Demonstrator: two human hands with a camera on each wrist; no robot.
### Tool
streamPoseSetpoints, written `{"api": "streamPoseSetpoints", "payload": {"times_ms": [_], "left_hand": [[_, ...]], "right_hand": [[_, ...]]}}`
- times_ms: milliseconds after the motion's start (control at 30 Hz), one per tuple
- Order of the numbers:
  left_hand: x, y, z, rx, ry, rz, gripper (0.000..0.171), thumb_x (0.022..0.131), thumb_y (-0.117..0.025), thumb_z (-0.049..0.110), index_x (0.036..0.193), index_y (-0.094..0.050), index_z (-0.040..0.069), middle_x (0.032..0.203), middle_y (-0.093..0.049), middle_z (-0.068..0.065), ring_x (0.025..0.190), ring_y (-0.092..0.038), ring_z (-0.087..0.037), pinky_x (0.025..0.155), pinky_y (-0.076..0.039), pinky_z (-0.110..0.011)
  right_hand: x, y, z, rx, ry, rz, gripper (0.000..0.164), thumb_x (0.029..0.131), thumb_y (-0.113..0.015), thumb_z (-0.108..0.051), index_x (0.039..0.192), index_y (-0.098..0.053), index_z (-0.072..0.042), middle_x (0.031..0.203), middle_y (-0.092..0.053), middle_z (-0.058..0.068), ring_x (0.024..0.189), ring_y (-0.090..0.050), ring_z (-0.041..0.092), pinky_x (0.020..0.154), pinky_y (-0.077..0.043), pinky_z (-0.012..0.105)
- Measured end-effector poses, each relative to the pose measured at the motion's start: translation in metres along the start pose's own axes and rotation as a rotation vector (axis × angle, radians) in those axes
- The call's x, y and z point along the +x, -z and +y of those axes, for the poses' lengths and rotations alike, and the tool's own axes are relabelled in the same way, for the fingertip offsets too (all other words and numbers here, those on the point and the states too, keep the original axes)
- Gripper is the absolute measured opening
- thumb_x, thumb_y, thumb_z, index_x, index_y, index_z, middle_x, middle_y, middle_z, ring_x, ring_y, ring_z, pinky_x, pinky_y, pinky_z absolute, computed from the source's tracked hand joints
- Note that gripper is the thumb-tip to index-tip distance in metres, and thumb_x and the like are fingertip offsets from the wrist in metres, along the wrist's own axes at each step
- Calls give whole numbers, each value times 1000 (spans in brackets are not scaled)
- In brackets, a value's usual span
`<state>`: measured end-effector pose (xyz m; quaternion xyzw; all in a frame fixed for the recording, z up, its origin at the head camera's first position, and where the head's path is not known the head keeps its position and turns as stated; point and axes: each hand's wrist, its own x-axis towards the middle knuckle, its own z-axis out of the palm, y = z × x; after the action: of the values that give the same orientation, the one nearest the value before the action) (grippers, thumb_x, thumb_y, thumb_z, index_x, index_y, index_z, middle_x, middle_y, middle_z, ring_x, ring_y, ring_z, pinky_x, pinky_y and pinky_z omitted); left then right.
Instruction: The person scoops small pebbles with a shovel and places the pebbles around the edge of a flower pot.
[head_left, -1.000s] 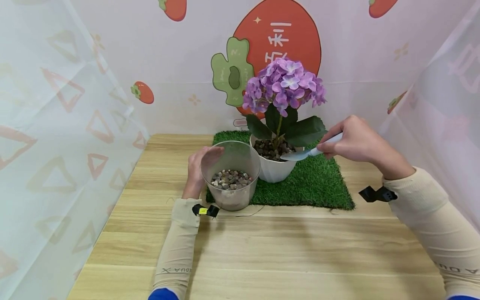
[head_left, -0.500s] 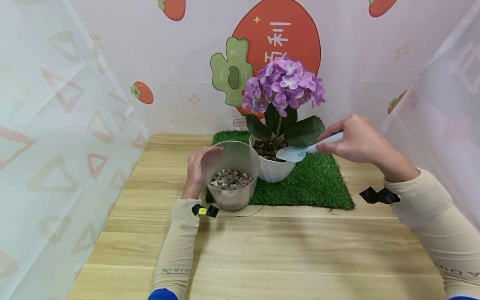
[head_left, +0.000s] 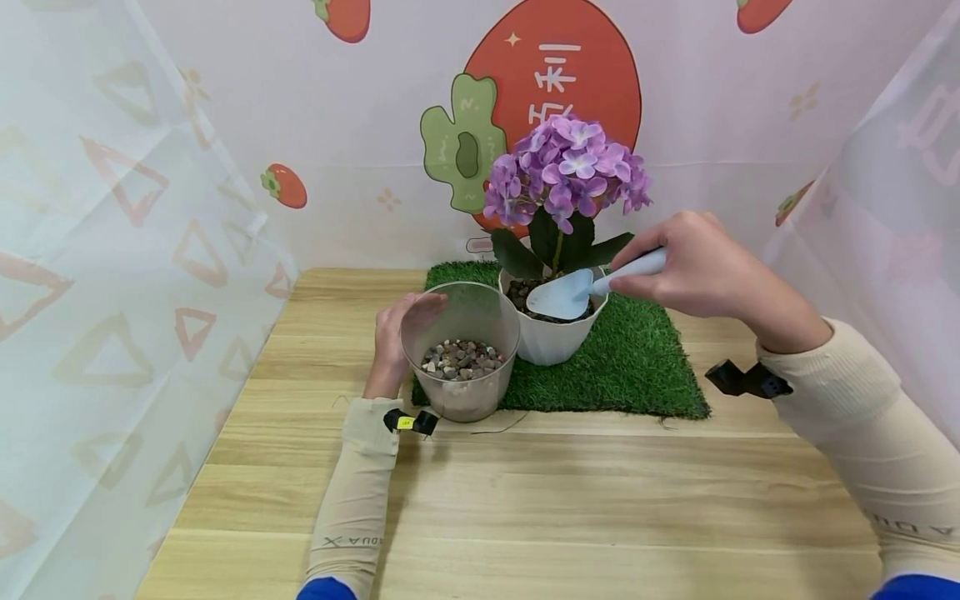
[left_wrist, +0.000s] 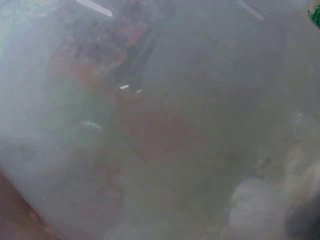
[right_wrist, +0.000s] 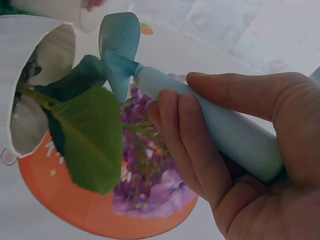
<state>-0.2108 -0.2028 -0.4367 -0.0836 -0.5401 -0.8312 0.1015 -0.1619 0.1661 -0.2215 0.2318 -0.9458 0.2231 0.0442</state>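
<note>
My right hand (head_left: 701, 267) grips the pale blue handle of a small garden trowel (right_wrist: 120, 40). In the head view the trowel's blade hangs over the white flowerpot (head_left: 551, 342), its broad face showing with no stones visible on it. Dark gravel lies in that pot around the stem of a purple hydrangea (head_left: 577, 167). On the left, my left hand (head_left: 392, 337) holds the side of a clear plastic tub (head_left: 465, 400), with some fingers visible through its wall. Small mixed pebbles (head_left: 463, 360) cover the tub's bottom. The left wrist view is mostly the tub's hazy wall.
Under the pot, and partly under the tub, lies a green artificial grass mat (head_left: 637, 379). The wooden table (head_left: 585, 500) extends toward me. A strawberry-printed backdrop (head_left: 352, 217) stands close behind the plant, and translucent sheets hang at both sides.
My right hand has moved left and slightly up. The trowel's blade has risen from the pot's right rim to over its middle, turning its face toward the head camera. My left hand stays put.
</note>
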Motion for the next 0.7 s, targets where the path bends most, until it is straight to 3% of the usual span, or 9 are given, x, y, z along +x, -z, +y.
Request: {"api": "streamPoseSetpoints", "payload": {"times_ms": [333,700], "left_hand": [[0,-2,1,-4,-5,-8,42,113,-41,10,125,-55,-28,112,-80,-19,109,-78,-28,110,-59,-41],[0,2,2,34,-7,-14,45,113,-43,16,126,-56,-25,119,-77,-24,113,-77,-29,112,-58,-41]], "right_hand": [[16,-2,-30,-52,125,-8,11,89,-84,-24,98,-86,-17,68,-67,-4,55,-48,13,47,-36,24],[47,-28,-54,11,264,-164,8,89,-81,-12,95,-85,-9,75,-76,1,50,-50,12,46,-41,21]]}}
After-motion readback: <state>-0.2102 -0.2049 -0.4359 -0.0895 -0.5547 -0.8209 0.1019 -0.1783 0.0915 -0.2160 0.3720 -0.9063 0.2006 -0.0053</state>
